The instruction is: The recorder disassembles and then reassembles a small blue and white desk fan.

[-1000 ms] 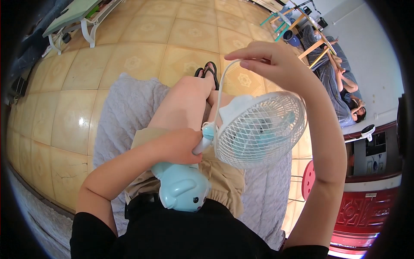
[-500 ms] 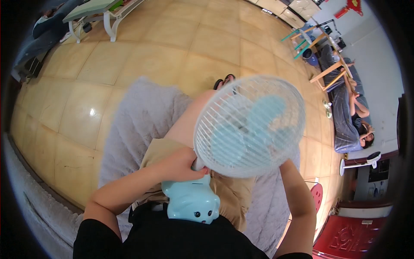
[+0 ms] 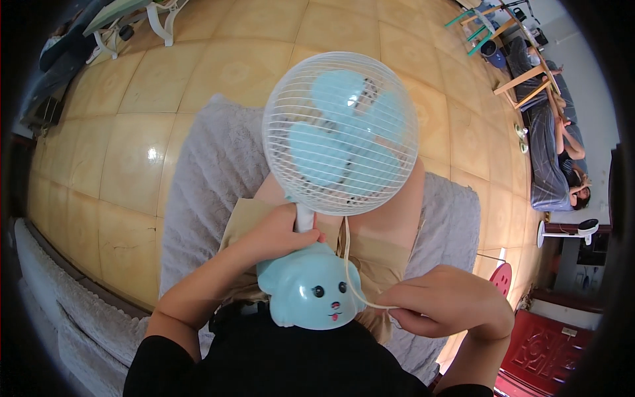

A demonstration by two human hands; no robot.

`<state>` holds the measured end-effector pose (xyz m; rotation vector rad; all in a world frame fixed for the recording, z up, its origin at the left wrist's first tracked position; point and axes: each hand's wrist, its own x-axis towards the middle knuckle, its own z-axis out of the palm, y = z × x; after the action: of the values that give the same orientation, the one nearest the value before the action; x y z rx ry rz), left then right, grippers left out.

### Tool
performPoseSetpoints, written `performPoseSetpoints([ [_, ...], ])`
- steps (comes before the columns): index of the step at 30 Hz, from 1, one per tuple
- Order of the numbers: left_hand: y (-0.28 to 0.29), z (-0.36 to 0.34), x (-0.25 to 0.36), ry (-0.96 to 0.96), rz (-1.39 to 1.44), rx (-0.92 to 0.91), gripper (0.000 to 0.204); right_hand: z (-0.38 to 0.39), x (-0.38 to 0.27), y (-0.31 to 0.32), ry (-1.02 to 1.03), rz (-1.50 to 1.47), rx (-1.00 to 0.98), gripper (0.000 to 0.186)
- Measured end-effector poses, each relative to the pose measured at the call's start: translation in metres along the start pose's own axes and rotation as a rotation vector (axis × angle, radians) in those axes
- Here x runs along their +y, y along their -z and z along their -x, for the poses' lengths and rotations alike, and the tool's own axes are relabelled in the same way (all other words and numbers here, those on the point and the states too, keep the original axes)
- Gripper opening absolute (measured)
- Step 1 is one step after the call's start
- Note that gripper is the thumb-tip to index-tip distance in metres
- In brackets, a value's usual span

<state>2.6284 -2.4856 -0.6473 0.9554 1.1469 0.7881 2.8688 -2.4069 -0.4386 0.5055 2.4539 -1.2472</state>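
A small fan with a round white wire cage (image 3: 397, 192) and light blue blades (image 3: 321, 153) leans over my lap. My left hand (image 3: 278, 231) is wrapped round its white neck (image 3: 304, 217). Below it, the light blue base (image 3: 311, 284), shaped like an animal's head with black eyes and a small mouth, rests against my black shirt. A cream cord (image 3: 347, 255) hangs from the cage and curves down past the base. My right hand (image 3: 443, 301) pinches this cord between thumb and fingers, to the right of the base.
I sit on grey plush fabric (image 3: 205, 152) over a yellow tiled floor (image 3: 218, 79). A grey sofa (image 3: 73, 311) runs along the left. Far right, a person lies on a dark couch (image 3: 549, 165) beside a white standing fan (image 3: 562, 231). A red stool (image 3: 501, 279) stands near my right arm.
The fan's cage has swung left and away from me, and its base now shows more of its face. My right hand has come from behind the cage to the lower right, pulling the cord.
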Motion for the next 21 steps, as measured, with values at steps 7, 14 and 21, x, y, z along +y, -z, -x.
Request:
performPoseSetpoints([
  [7, -0.030, -0.014, 0.025, -0.135, -0.298, 0.005, 0.033, -0.035, -0.007, 0.019, 0.282, 0.376, 0.504, 0.026],
  [14, -0.046, -0.014, 0.036, -0.122, -0.689, -0.080, 0.033, -0.055, 0.024, 0.055, 0.039, 0.755, 0.599, 0.023],
  [21, -0.060, -0.008, 0.043, -0.214, -0.746, -0.099, 0.039, -0.022, 0.067, 0.091, 0.001, 0.534, 0.585, 0.024],
])
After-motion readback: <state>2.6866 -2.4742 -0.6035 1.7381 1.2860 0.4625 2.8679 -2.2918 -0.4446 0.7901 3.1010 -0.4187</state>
